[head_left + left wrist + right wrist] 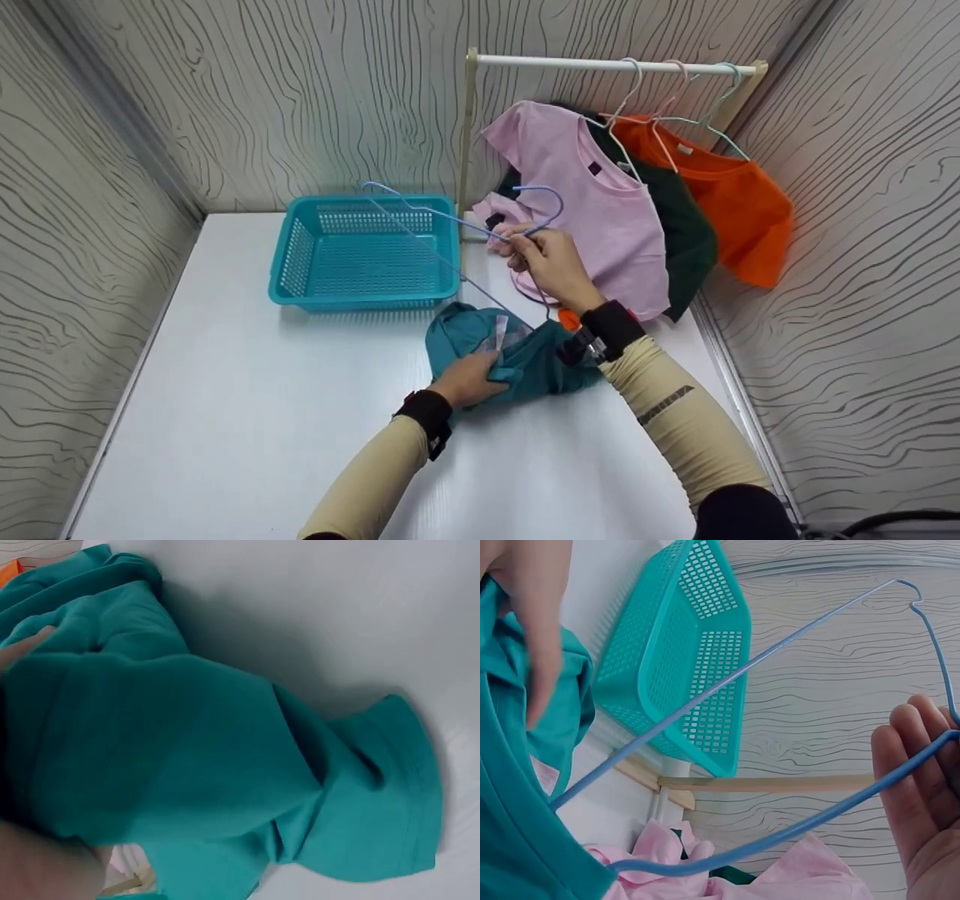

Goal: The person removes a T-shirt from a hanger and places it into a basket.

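Right hand (551, 259), just right of mid-frame, pinches blue hanger (459, 219) near its hook, long axis slanting upper left to lower right, lower end inside teal shirt (536, 369) at lower centre, where left hand (471, 379), nearer the cloth, grips it.

basket (360, 266): teal, on counter (285, 420), left of rack (555, 62) | rack: white bar | pink shirt (611, 210): hung, frontmost | green shirt (686, 232): behind it | orange shirt (754, 202): rightmost | walls (300, 90): line-patterned
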A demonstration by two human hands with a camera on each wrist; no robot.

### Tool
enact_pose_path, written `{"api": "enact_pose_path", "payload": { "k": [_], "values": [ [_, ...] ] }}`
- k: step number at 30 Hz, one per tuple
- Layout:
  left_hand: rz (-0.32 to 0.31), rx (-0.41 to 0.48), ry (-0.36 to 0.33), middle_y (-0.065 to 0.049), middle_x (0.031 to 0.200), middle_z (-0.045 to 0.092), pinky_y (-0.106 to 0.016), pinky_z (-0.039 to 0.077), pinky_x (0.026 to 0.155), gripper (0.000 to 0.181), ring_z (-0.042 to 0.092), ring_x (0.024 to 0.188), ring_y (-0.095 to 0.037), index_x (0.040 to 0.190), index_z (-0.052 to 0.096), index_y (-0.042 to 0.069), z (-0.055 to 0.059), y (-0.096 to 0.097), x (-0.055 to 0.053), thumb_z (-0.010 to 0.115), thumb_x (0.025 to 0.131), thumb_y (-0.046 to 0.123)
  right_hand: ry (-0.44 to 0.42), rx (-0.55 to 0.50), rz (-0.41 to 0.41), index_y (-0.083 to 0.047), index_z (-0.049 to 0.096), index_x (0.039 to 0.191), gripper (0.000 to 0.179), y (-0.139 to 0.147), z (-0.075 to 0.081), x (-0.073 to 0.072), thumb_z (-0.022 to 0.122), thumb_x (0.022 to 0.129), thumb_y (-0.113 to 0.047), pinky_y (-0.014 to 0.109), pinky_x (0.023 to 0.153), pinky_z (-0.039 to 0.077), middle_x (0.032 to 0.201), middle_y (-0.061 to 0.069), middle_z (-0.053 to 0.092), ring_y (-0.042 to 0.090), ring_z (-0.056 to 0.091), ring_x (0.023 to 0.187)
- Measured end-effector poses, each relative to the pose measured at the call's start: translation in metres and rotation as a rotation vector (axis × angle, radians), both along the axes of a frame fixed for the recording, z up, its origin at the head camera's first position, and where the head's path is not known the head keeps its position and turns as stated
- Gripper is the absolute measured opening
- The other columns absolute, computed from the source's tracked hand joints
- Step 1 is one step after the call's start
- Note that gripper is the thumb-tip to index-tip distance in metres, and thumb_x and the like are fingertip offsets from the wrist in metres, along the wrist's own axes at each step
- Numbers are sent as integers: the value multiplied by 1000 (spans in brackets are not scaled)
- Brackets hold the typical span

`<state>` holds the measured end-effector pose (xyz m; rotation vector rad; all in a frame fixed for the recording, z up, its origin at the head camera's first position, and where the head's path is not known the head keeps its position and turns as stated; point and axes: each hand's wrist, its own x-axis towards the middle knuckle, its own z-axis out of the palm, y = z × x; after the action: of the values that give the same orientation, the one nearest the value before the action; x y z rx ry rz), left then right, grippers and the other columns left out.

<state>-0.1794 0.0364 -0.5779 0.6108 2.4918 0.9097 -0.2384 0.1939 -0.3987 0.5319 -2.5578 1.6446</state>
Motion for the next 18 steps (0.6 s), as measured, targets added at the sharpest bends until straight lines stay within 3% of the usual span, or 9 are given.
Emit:
{"api": "enact_pose_path", "payload": {
  "k": [3, 8, 10, 13, 18],
  "values": [
    [-19, -8, 42, -5, 118, 65, -43, 49, 97, 32, 59, 104, -22, 128, 57, 16, 4, 8, -3, 56, 99, 29, -3, -8, -13, 10, 66, 110, 25, 2, 0, 4, 50, 100, -7, 40, 75, 59, 92, 27, 70, 44, 67, 78],
    [-57, 6, 145, -1, 129, 64, -49, 43, 107, 37, 61, 118, -19, 137, 53, 22, 17, 28, -5, 53, 100, 28, 23, -30, 2, 12, 65, 107, 24, -2, -7, 7, 51, 100, -6, 40, 73, 59, 90, 28, 70, 42, 70, 78],
    [-104, -22, 186, -1, 122, 67, -49, 45, 104, 35, 63, 113, -18, 134, 55, 22, 18, 35, -2, 54, 100, 29, 24, -26, 20, 12, 65, 107, 25, -5, -9, 7, 50, 100, -6, 42, 73, 59, 90, 28, 70, 41, 70, 78],
    [-144, -65, 209, -1, 111, 68, -45, 51, 94, 30, 63, 101, -16, 127, 58, 20, 14, 38, 2, 56, 98, 30, 31, -26, 35, 14, 65, 108, 25, -6, -15, 3, 50, 100, -5, 46, 73, 58, 90, 30, 70, 44, 70, 78],
    [-89, -158, 184, -3, 106, 68, -41, 52, 88, 26, 60, 93, -19, 120, 61, 17, -5, 14, 1, 57, 97, 28, 68, -2, -29, 10, 67, 107, 26, 14, -29, -9, 52, 100, -10, 45, 70, 58, 88, 25, 72, 41, 69, 74]
  ]
}}
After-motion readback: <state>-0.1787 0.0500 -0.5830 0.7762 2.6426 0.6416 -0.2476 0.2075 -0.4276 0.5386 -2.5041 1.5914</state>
